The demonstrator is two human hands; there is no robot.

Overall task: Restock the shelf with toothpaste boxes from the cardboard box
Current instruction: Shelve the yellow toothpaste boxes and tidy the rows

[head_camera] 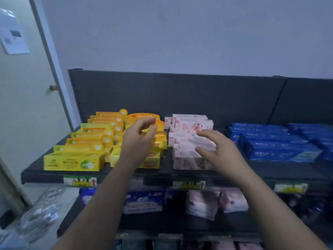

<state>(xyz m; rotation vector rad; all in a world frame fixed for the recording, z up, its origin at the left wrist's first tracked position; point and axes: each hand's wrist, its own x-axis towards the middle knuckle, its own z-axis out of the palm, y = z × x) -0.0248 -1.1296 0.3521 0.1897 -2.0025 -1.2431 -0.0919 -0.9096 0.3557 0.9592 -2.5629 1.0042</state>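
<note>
Now left hand [137,142] over orange boxes [144,116], right hand [222,156] over pink boxes [187,124].

On the top shelf [270,171], toothpaste boxes stand in three batches side by side: left batch [79,147], middle batch [187,141], right batch [275,145]. On the shelf below lie what seem to be packets [144,202].

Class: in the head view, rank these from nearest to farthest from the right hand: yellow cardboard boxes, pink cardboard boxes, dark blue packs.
1. Pink cardboard boxes, under the right hand, mid-shelf.
2. Dark blue packs, just to its right.
3. Yellow cardboard boxes, far left.
</note>
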